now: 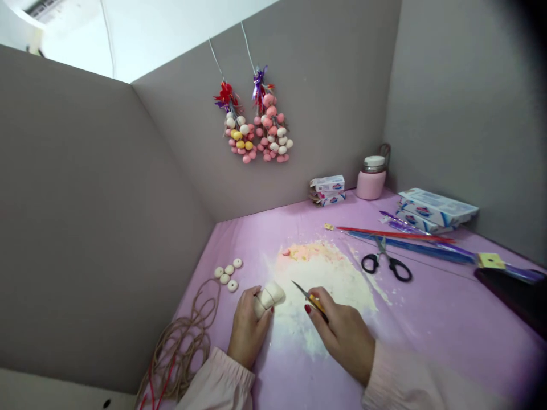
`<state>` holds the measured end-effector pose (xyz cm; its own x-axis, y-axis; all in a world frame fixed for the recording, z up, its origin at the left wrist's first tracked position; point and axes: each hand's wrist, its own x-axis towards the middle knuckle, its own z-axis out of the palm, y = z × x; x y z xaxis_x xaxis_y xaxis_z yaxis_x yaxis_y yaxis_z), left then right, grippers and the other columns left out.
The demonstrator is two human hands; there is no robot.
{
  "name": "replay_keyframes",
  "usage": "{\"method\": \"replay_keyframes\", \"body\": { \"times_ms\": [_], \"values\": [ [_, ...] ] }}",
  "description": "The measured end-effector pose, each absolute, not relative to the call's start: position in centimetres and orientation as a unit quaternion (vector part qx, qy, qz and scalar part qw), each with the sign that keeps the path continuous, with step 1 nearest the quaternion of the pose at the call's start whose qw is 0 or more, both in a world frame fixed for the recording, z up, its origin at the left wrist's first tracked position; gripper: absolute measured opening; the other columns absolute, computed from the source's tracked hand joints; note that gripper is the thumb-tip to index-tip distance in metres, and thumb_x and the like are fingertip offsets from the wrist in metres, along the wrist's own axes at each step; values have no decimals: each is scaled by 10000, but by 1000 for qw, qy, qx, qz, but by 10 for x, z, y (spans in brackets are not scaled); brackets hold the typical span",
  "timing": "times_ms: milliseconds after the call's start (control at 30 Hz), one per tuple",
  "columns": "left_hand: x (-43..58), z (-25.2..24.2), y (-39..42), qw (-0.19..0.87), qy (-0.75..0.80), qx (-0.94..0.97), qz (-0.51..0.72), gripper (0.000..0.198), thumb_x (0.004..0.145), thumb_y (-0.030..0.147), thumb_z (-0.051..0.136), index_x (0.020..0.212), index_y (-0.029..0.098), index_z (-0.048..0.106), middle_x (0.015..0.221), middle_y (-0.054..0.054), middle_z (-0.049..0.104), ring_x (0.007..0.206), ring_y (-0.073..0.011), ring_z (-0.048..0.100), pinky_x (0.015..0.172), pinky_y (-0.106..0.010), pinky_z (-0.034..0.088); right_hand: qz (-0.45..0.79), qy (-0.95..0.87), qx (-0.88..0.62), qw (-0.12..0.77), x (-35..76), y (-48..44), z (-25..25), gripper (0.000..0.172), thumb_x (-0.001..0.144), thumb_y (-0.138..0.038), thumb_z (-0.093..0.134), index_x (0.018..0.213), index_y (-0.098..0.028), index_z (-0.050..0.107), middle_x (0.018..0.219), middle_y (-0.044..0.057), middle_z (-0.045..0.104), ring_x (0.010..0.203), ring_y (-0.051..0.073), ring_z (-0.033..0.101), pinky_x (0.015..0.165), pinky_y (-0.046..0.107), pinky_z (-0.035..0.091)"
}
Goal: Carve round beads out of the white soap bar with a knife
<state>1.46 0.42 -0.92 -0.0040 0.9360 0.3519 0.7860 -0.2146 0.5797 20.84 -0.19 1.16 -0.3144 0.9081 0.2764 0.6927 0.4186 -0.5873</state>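
Note:
My left hand is closed around a white carved lump that looks like soap, with grooves running across it. Held between my right hand's thumb and fingers is a craft knife with a yellow and black handle. Its pointed blade aims up and left, a short gap from the lump. White shavings and powder spread beneath and beyond both hands, with a pink and yellow patch at the far side. Several small white beads lie left of my left hand.
Brown cord lies coiled at left. Black-handled scissors rest at right, near red strips and blue strips. Boxes and a pink jar stand farther back. Bead bunches hang on the grey partition.

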Motion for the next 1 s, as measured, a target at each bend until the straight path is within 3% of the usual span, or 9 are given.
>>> {"method": "replay_keyframes", "body": {
  "times_ms": [133,267,467,733,867,1000],
  "values": [
    [15,-11,6,81,628,700,329,318,687,214,442,999,158,423,934,-68,491,890,-179,460,776,-351,373,195,-769,-471,385,226,3,5,194,827,-273,237,942,-199,375,618,-10,529,561,129,510,538,234,322],
    [20,-11,5,39,636,712,295,306,706,250,436,996,154,419,904,-75,488,852,-191,456,743,-356,376,217,-798,-421,372,231,6,-11,166,819,-275,259,816,-214,414,621,-5,511,591,130,494,541,230,326],
    [26,-12,2,-24,629,715,304,316,755,276,369,1044,151,397,946,-100,498,899,-196,456,773,-352,369,318,-767,-419,366,235,9,-16,181,810,-321,275,756,-213,409,509,-43,420,453,110,424,453,212,301],
    [25,-10,1,-22,657,694,293,580,674,390,481,1157,126,298,1109,-132,407,1024,-234,369,856,-394,307,397,-716,-434,377,241,13,-19,205,783,-381,306,750,-206,407,475,-54,385,410,98,387,379,195,275],
    [27,-9,-3,-5,668,686,289,411,702,346,453,1067,164,404,980,-91,495,933,-203,437,797,-341,350,420,-706,-434,371,241,15,-23,208,774,-389,314,748,-207,411,446,-69,348,376,89,346,358,192,266],
    [25,-13,-5,9,701,645,304,313,786,295,317,1074,193,382,819,-43,562,749,-143,518,678,-271,392,414,-711,-434,366,241,15,-22,213,768,-397,320,732,-209,412,431,-78,309,369,87,332,358,190,261]
  ]
}}
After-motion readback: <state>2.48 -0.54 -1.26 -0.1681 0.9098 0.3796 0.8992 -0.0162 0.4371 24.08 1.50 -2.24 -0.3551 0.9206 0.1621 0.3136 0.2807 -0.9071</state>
